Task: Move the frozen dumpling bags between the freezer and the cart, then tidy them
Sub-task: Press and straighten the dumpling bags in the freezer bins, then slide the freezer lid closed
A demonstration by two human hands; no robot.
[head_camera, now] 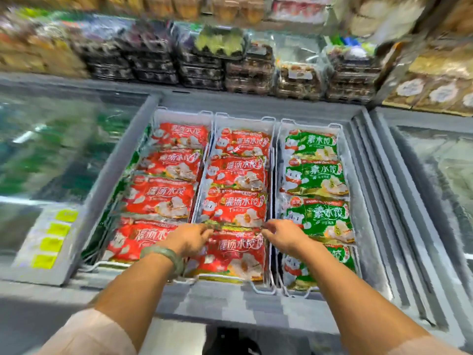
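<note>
Head view. Open grey chest freezer [230, 307] holding three white wire baskets [259, 290] side by side.
- Left basket: four red plastic dumpling bags [163, 196].
- Middle basket: four more red ones.
- Right basket: four green plastic dumpling bags [317, 175].

The left hand [189, 239] and right hand [284, 237] each pinch the far edge of the front red bag [235, 254] in the middle basket, at the freezer's near edge.

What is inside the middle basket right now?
Four red dumpling bags lie in the middle basket, overlapping front to back. The left hand and right hand pinch the top edge of the nearest bag. Anything beneath them is covered.
</note>
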